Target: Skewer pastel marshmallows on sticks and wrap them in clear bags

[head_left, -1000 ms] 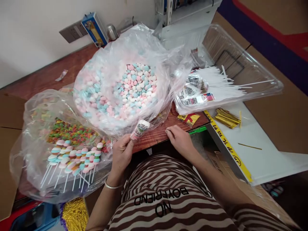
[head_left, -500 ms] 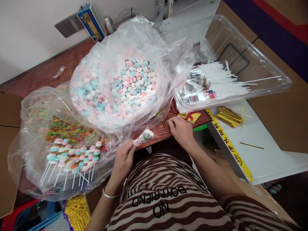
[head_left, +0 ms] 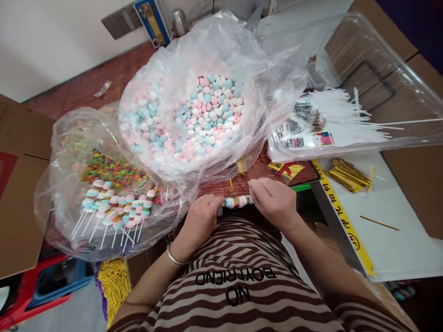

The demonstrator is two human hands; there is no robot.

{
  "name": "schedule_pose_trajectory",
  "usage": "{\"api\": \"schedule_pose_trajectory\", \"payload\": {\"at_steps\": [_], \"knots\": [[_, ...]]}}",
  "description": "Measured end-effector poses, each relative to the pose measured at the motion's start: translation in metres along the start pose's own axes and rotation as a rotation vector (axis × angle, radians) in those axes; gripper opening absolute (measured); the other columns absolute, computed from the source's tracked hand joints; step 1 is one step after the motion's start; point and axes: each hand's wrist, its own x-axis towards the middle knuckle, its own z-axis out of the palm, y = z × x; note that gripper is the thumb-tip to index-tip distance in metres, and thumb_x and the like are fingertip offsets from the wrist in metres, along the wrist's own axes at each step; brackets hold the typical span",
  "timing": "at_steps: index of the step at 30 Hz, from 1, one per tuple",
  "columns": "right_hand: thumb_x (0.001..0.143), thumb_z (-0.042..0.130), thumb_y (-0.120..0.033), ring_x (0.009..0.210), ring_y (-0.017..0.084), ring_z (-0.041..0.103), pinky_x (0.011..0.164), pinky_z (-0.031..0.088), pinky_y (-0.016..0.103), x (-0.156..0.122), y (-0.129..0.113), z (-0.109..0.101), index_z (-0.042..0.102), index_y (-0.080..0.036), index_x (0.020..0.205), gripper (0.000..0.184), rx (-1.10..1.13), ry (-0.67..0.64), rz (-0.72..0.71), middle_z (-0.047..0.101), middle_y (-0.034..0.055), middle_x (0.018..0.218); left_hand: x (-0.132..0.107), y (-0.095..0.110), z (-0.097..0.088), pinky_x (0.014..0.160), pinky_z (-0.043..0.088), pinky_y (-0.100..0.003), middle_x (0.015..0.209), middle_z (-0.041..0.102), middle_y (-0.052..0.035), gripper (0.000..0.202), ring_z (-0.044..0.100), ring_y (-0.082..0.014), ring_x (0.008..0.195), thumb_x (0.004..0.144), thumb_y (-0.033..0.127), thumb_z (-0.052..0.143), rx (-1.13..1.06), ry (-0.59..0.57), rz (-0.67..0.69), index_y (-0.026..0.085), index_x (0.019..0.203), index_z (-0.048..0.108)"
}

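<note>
A wrapped marshmallow skewer (head_left: 238, 201) lies level between my two hands, close to the table's front edge. My left hand (head_left: 204, 216) is closed on its left end. At the other end, my right hand (head_left: 273, 203) is closed, fingers pinched together; the very tip is hidden by them. To the left, several unwrapped marshmallow skewers (head_left: 119, 207) with white sticks rest on a clear plastic bag. Just beyond my hands, a few gold twist ties (head_left: 231, 184) lie on the reddish table. A yellow and red packet (head_left: 285, 170) sits behind my right hand.
A large clear bag of pink, blue and white marshmallows (head_left: 211, 108) fills the middle. Left of it is a bag of colourful ring gummies (head_left: 114, 168). At right stand a clear tray (head_left: 349, 143) with white sticks and a bundle of gold twist ties (head_left: 348, 175).
The wrapped skewer has turned from upright in my left hand to lying level. My right hand has come from the table to its right end. The view has shifted left.
</note>
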Motion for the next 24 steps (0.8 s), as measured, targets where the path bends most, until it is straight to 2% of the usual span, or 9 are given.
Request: {"api": "schedule_pose_trajectory", "payload": {"at_steps": [4,6,8,10,13,16,18,21,24], "knots": [[0.100,0.053,-0.017,0.071,0.016,0.055,0.066,0.035,0.033,0.005,-0.012,-0.016,0.068,-0.019,0.095,0.016,0.121,-0.034,-0.168,0.070,0.0043,0.079,0.004,0.007,0.001,0.072,0.048,-0.031,0.090,0.071,-0.0057,0.021,0.065,-0.0197,0.080,0.099,0.015,0.048,-0.051,0.074,-0.077,0.017,0.116,0.060],[0.101,0.050,-0.016,0.073,0.016,0.057,0.067,0.037,0.033,0.008,-0.019,-0.019,0.070,-0.021,0.096,0.021,0.203,-0.066,-0.186,0.072,0.0049,0.081,0.004,0.007,0.001,0.077,0.049,-0.031,0.096,0.072,-0.0070,0.032,0.067,-0.0205,0.086,0.098,0.013,0.048,-0.099,0.096,-0.095,0.018,0.129,0.056],[0.102,0.047,-0.016,0.071,0.017,0.058,0.065,0.038,0.034,0.010,-0.025,-0.020,0.071,-0.024,0.096,0.026,0.310,-0.124,-0.161,0.072,0.0050,0.081,0.005,0.007,0.001,0.079,0.049,-0.031,0.098,0.072,-0.0076,0.039,0.067,-0.0210,0.089,0.098,0.012,0.047,-0.137,0.082,-0.113,0.021,0.134,0.056],[0.102,0.045,-0.016,0.069,0.017,0.059,0.062,0.037,0.035,0.010,-0.031,-0.017,0.071,-0.025,0.095,0.028,0.432,-0.175,-0.111,0.072,0.0051,0.079,0.005,0.007,0.000,0.079,0.048,-0.031,0.096,0.072,-0.0082,0.036,0.067,-0.0210,0.088,0.098,0.012,0.047,-0.171,0.068,-0.154,0.022,0.128,0.062],[0.101,0.048,-0.018,0.067,0.017,0.059,0.060,0.038,0.035,0.007,-0.039,-0.011,0.070,-0.025,0.095,0.023,0.513,-0.176,-0.056,0.073,0.0057,0.080,0.007,0.007,-0.001,0.078,0.048,-0.032,0.094,0.073,-0.0086,0.028,0.066,-0.0207,0.086,0.097,0.016,0.050,-0.292,0.127,-0.262,0.023,0.113,0.072],[0.097,0.054,-0.020,0.066,0.016,0.059,0.061,0.040,0.034,0.007,-0.048,-0.004,0.068,-0.023,0.091,0.015,0.479,-0.103,0.024,0.072,0.0062,0.079,0.012,0.007,-0.001,0.075,0.049,-0.030,0.088,0.073,-0.0066,0.017,0.065,-0.0189,0.082,0.092,0.020,0.061,-0.608,0.233,-0.437,0.022,0.097,0.076],[0.095,0.054,-0.020,0.066,0.016,0.059,0.062,0.042,0.032,0.010,-0.054,0.001,0.065,-0.023,0.084,0.016,0.522,-0.056,0.157,0.069,0.0054,0.075,0.017,0.008,0.001,0.063,0.048,-0.026,0.074,0.070,-0.0037,0.009,0.061,-0.0151,0.067,0.086,0.027,0.071,-0.970,0.256,-0.595,0.020,0.087,0.076],[0.093,0.053,-0.020,0.061,0.014,0.053,0.058,0.041,0.029,0.020,-0.060,0.007,0.058,-0.023,0.075,0.020,0.742,0.002,0.422,0.061,0.0015,0.069,0.025,0.009,0.004,0.047,0.036,-0.020,0.063,0.064,-0.0006,0.028,0.049,-0.0071,0.049,0.071,0.038,0.085,-1.526,0.230,-0.781,0.015,0.078,0.072],[0.092,0.057,-0.024,0.060,0.013,0.050,0.056,0.040,0.027,0.028,-0.060,0.011,0.058,-0.022,0.075,0.018,1.010,-0.001,0.579,0.059,-0.0004,0.070,0.031,0.010,0.004,0.045,0.031,-0.015,0.065,0.063,-0.0002,0.038,0.045,-0.0025,0.047,0.060,0.036,0.093,-1.827,0.220,-0.856,0.011,0.073,0.066]]}}
